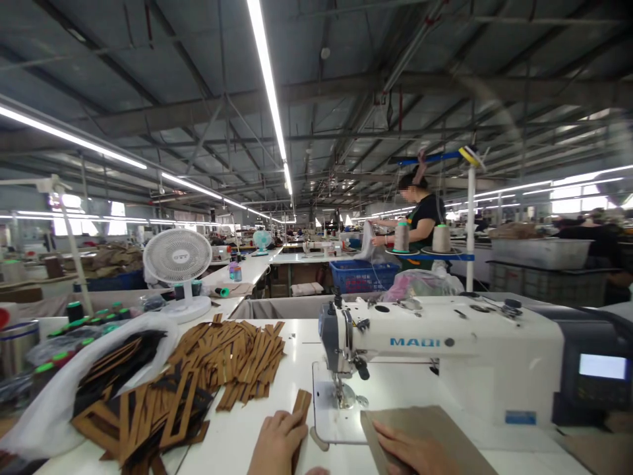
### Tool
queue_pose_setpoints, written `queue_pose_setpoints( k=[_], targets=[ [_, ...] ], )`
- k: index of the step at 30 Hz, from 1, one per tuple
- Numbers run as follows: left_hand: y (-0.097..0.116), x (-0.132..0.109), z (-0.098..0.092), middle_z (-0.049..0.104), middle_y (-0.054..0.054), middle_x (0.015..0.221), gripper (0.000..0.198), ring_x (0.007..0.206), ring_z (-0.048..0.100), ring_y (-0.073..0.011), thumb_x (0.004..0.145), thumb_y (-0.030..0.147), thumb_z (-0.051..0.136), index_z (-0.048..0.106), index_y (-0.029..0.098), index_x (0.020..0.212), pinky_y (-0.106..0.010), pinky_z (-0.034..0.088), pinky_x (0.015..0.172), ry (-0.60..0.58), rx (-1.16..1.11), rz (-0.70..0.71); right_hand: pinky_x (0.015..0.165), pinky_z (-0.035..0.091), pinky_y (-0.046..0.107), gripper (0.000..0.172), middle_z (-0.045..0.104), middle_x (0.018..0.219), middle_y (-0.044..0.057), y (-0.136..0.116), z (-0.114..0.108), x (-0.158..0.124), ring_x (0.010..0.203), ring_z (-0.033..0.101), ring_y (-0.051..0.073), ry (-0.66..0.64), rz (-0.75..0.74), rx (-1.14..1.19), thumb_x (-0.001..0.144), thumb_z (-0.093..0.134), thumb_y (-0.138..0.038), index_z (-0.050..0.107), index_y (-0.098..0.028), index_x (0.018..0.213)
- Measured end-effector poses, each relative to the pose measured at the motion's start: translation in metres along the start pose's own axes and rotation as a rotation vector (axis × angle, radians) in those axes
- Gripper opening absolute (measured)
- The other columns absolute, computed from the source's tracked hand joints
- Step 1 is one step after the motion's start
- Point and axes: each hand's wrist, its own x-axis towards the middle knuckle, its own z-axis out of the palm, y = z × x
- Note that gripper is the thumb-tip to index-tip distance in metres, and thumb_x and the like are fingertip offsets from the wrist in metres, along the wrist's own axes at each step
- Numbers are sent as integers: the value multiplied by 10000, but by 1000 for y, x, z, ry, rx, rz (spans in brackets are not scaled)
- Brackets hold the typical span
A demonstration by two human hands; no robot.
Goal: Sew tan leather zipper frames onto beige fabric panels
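My left hand (279, 439) is closed, its fingers curled round a narrow brown strip piece (302, 401) with dark edges, on the white table just left of the needle plate. My right hand (413, 450) lies with stretched fingers on a khaki fabric panel (440, 425), near its left edge; the thumb is partly out of view. The panel is in front of the white sewing machine (479, 343), whose presser foot (342, 394) stands between and beyond my hands. To the left spreads a pile of brown strip and frame-shaped pieces (232, 356).
A white plastic bag (54, 402) with dark pieces stands at the left, beside thread spools (74, 311) and a white fan (178, 257). The machine's control box (593, 376) is at the right. Beyond, a co-worker (425, 214) handles pale material above a blue basket (363, 277).
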Motion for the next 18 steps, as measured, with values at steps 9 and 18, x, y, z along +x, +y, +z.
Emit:
queue_pose_setpoints(
  k=[9, 18],
  targets=[
    [2, 1, -2, 666, -98, 1138, 486, 1004, 616, -303, 683, 543, 726, 692, 220, 1045, -431, 524, 842, 22, -34, -21, 934, 466, 335, 488, 447, 1339, 61, -12, -4, 1, 1152, 519, 252, -45, 59, 10, 840, 467, -243, 534, -247, 1323],
    [-17, 0, 12, 700, -92, 1044, 506, 910, 676, -257, 760, 648, 606, 683, 224, 1026, -389, 575, 795, 171, 121, 150, 988, 422, 336, 481, 402, 1374, 49, -4, -2, 6, 1212, 462, 264, -122, 114, 50, 868, 472, -325, 519, -242, 1339]
  ],
)
